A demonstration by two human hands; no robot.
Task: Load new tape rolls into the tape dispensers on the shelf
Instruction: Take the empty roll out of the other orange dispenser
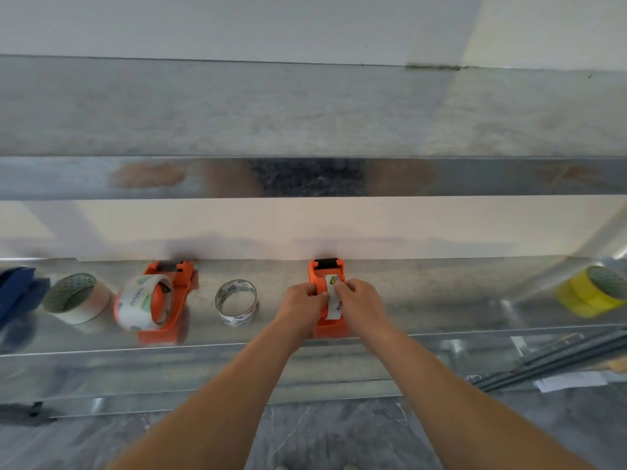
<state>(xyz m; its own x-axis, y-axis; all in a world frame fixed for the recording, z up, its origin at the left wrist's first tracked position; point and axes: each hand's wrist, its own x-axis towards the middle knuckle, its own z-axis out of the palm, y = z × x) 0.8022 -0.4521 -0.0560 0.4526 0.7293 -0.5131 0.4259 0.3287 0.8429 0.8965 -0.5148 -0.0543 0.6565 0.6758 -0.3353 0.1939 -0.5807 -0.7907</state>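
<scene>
An orange tape dispenser [327, 271] stands on the metal shelf [424, 293] against the back wall. A white tape roll [334, 308] sits in it, edge toward me. My left hand [300, 307] grips the dispenser and roll from the left. My right hand [359, 305] grips them from the right, fingers pinching near the roll's top. A second orange dispenser [169, 300] with a clear printed roll [137, 303] loaded lies to the left.
A nearly spent tape core [236, 301] lies between the two dispensers. A beige tape roll [78, 301] and a blue object [17, 293] are at far left. Yellow tape rolls [592, 295] sit at far right. An upper shelf [305, 178] overhangs.
</scene>
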